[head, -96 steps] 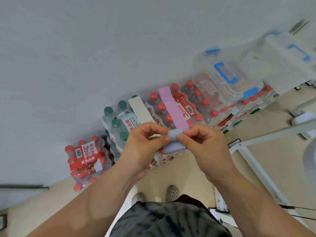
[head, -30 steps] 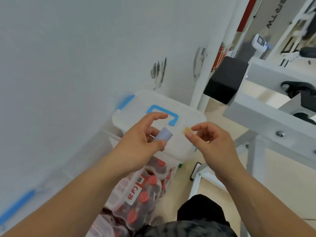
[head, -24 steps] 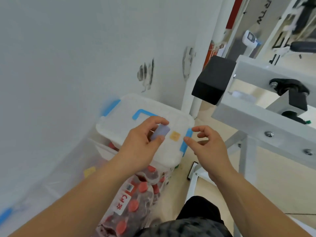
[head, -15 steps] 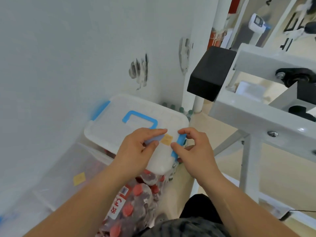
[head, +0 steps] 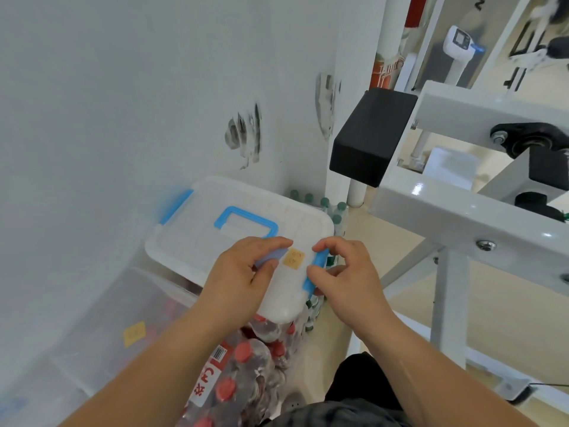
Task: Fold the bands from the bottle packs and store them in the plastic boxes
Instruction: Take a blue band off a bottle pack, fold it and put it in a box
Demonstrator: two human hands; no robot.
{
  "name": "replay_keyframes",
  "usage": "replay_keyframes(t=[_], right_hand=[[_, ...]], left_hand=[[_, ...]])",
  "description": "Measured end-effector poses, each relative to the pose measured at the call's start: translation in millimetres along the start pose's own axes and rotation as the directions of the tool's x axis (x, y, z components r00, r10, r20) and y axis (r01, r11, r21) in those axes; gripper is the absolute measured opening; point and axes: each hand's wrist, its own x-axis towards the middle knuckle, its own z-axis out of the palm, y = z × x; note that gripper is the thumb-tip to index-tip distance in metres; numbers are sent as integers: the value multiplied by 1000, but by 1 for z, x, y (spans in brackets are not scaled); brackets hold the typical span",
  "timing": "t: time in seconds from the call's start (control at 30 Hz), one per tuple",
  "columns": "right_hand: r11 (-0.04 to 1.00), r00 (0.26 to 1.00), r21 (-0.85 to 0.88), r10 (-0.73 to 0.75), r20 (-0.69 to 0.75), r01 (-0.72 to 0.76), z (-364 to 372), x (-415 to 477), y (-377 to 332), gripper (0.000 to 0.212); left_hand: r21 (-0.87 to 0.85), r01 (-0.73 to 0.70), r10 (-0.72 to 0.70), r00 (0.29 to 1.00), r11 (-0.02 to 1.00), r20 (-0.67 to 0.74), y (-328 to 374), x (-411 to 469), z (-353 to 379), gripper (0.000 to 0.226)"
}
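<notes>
Head view. One plastic box (head: 184, 245) stands against the wall, its frosted white lid shut; the contents cannot be seen through it. The lid is rectangular with rounded corners and carries one blue handle (head: 246, 223), one orange sticker (head: 294, 258) and two blue clips: the far latch (head: 177, 204) and the near latch (head: 314, 272).

The left hand (head: 243, 272) lies over the lid just beside the sticker, thumb and fingers closed narrowly on the folded band (head: 271, 255), a flat, smooth, pale blue-violet strip. The right hand (head: 345, 272) pinches the near latch between thumb and forefinger.

Left of the box sits a second box (head: 101, 328), clear and larger, with one yellow sticker (head: 134, 334); its contents are blurred. Under the lidded box lies a shrink-wrapped pack of red-capped bottles (head: 240, 365); behind it stand green-capped bottles (head: 323, 204). To its right stands a glossy white metal frame (head: 462, 211) bearing one black block (head: 372, 134).
</notes>
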Motion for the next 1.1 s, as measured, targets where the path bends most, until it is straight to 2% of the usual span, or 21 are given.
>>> replay_keyframes(t=[0.1, 0.23, 0.37, 0.4, 0.43, 0.5, 0.57, 0.63, 0.73, 0.8, 0.87, 0.93, 1.0, 1.1], right_hand=[[998, 1000, -53, -21, -16, 20, 2, 3, -4, 24], [1000, 1000, 8, 22, -1, -22, -1, 0, 0, 22], [928, 988, 345, 113, 102, -142, -10, -11, 10, 23], [917, 985, 367, 119, 122, -156, -13, -13, 13, 24], [925, 984, 343, 125, 124, -160, -15, -15, 16, 26], [975, 991, 183, 110, 74, -122, -18, -17, 23, 29], [1000, 1000, -21, 1, -3, -1, -21, -16, 23, 29], [968, 986, -197, -164, -38, 154, -22, -11, 12, 33], [875, 939, -349, -340, 49, 335, -16, 1, -23, 37], [822, 915, -403, -369, 162, 402, -4, 11, -45, 37], [764, 896, -473, -332, 294, 438, 13, 21, -64, 39], [698, 874, -543, -271, 404, 467, 37, 31, -77, 47], [622, 840, -594, -213, 498, 510, 65, 40, -86, 55], [493, 781, -644, -127, 612, 585, 99, 48, -84, 64]], left_hand=[[-8, 11, -11, 1000, 1000, -2, 0, 0, -1, 38], [-26, 17, -18, 1000, 1000, -15, 0, -2, 0, 38], [-31, 29, -29, 999, 999, -18, 2, -1, 0, 38], [-35, 32, -32, 999, 999, -17, 3, -2, -1, 39], [-40, 34, -35, 999, 999, -16, 4, -2, -1, 41], [-62, 46, -47, 999, 997, -19, 5, -2, -1, 43], [-130, 94, -97, 995, 987, -16, 5, -1, -3, 41], [-226, 146, -152, 988, 963, -7, 6, 1, -6, 38], [-342, 153, -179, 983, 927, -44, 8, 2, -15, 37], [-375, 121, -173, 979, 919, -107, 9, 1, -25, 39], [-381, 103, -188, 963, 919, -194, 5, -1, -39, 42], [-294, 119, -203, 940, 948, -273, -5, -4, -55, 38], [-78, 169, -186, 923, 983, -336, -19, -9, -71, 36], [180, 232, -154, 919, 956, -364, -37, -16, -84, 36]])
